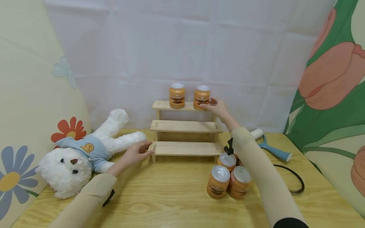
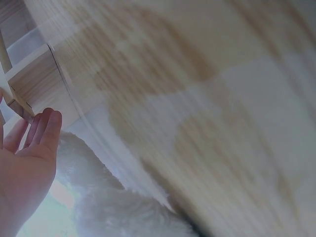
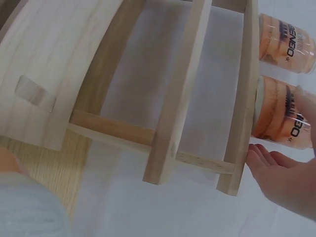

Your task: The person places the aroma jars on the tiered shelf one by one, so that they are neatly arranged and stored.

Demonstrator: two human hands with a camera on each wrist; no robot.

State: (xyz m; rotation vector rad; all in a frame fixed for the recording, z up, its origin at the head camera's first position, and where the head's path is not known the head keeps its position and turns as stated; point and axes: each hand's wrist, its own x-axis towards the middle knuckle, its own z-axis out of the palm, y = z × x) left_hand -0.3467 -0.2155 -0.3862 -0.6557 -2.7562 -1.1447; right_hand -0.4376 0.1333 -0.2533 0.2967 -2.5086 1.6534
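A pale wooden three-step rack stands at the back of the table. On its top step are two orange cans with silvery lids, a left can and a right can. My right hand holds the right can, thumb across its front and fingers at its right side. In the right wrist view, the fingertips lie beside the can's base and the step's edge. My left hand is at the bottom step's left end, its fairly straight fingers touching the wood.
Several more orange cans stand grouped at front right, partly behind the right sleeve. A white plush bear in a blue top lies at left. A blue-handled roller and a black coiled band lie at right.
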